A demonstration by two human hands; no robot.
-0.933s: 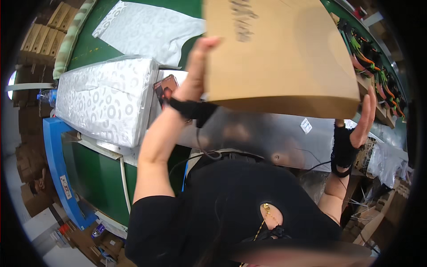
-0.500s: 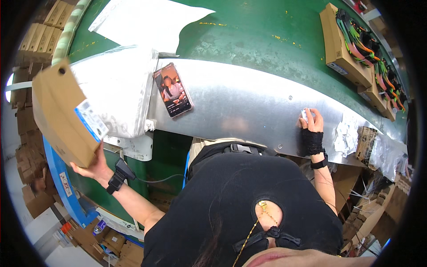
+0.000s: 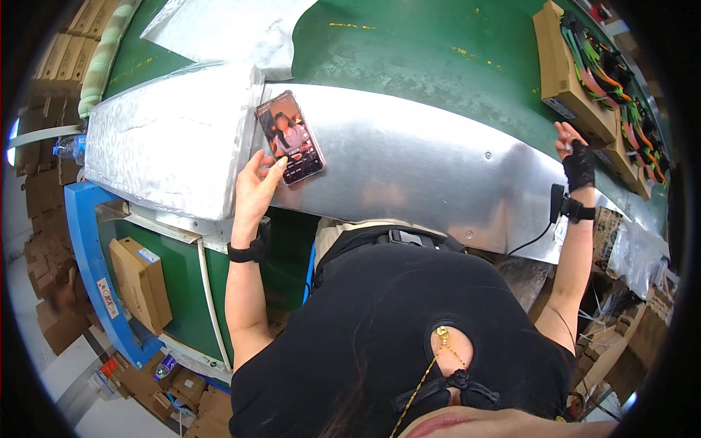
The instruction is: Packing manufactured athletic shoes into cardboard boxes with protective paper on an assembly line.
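Touching edge of phone (image 3: pixel 288 128) with spread left grip (image 3: pixel 255 190); across metal surface (image 3: pixel 416 142), can't read right grip (image 3: pixel 577 155), near carton (image 3: pixel 551 58) of straps (image 3: pixel 595 69).

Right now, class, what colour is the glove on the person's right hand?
Black: the fingerless glove on the right hand shows best in the head view.

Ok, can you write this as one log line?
left hand: at left edge of phone | right hand: near open boxes | brown box: on green surface beside blue frame
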